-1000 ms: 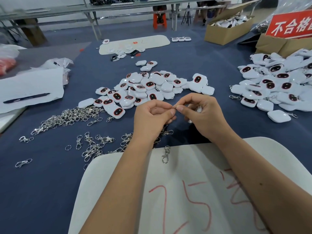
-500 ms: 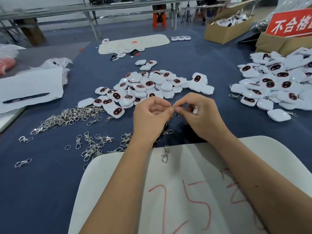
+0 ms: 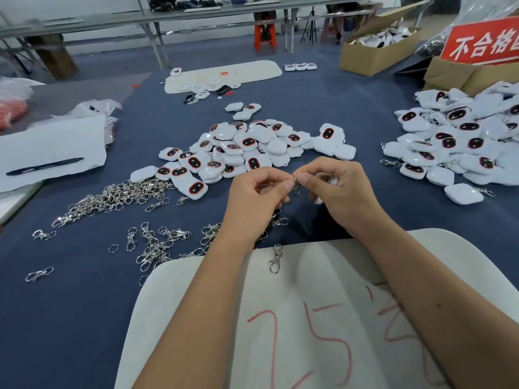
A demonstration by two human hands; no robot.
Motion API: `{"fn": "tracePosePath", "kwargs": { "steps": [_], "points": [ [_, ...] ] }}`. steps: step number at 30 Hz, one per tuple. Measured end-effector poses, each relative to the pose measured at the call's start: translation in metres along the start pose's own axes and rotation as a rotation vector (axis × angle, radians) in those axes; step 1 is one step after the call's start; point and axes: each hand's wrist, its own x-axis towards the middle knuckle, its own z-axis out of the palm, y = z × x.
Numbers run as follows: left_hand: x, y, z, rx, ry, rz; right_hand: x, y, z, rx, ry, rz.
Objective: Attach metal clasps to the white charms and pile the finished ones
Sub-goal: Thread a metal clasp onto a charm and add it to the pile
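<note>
Now your left hand (image 3: 252,192) and right hand (image 3: 339,189) pinch one metal clasp (image 3: 296,183) between their fingertips; a white charm (image 3: 334,179) sits curled inside your right fingers.

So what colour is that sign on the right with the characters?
The sign is red with white characters, seen in the head view.

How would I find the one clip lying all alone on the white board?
Find the white board with red writing under the person's arms. Near its far edge, between the forearms, lies a single metal clasp. All the other loose clasps lie on the blue cloth to the left.
</note>
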Motion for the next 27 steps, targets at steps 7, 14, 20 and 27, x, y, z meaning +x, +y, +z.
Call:
{"fn": "tracePosePath", "kwargs": {
  "steps": [7, 14, 20, 27],
  "points": [
    [0.0, 0.003, 0.002, 0.025, -0.029, 0.016, -0.001, -0.001, -0.001, 0.008, 0.001, 0.005],
    [-0.003, 0.003, 0.007, 0.267, 0.011, 0.078, -0.003, -0.003, 0.001, -0.057, 0.021, -0.074],
    [-0.005, 0.003, 0.01, 0.459, 0.078, 0.28, -0.005, -0.008, 0.007, -0.179, 0.072, -0.219],
    [-0.004, 0.002, 0.011, 0.533, 0.084, 0.414, -0.007, -0.008, 0.008, -0.218, 0.114, -0.193]
  ]
}}
